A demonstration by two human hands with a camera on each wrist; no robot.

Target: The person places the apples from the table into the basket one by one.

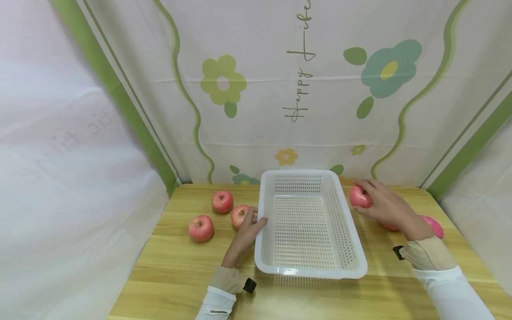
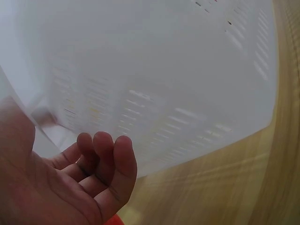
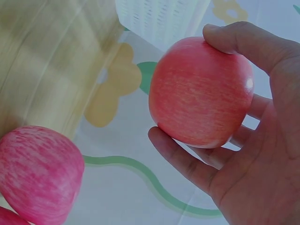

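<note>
While your right hand (image 1: 384,205) curls fingers and thumb around a red apple (image 1: 360,197) just beside the right wall of the white basket (image 1: 308,266), your left hand (image 1: 247,231) rests loosely open against the basket's left rim, gripping nothing (probably steadying it). Held clear of the wooden table (image 1: 176,266), that apple sits near the rim, well placed for a drop inside. Three more apples (image 1: 201,227) lie left of the basket, one (image 1: 239,215) touching your left fingers, and another (image 1: 434,226) hides behind your right wrist.
</note>
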